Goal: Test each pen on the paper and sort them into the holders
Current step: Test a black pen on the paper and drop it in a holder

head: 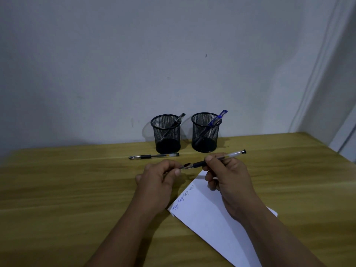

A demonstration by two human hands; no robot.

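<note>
My right hand [229, 176] grips a clear black-ink pen [231, 155] by its barrel, above the far corner of the white paper [208, 214]. My left hand [159, 180] pinches the pen's cap [184, 166] at the tip end. The paper carries several blue scribbles along its left edge. Another black pen [154, 156] lies on the wooden table [77, 189] in front of the left mesh holder [167, 133], which has a black pen standing in it. The right mesh holder [205, 132] has a blue pen [218, 118] in it.
The wall stands just behind the two holders. At the right, the table's edge meets a pale door frame [344, 132].
</note>
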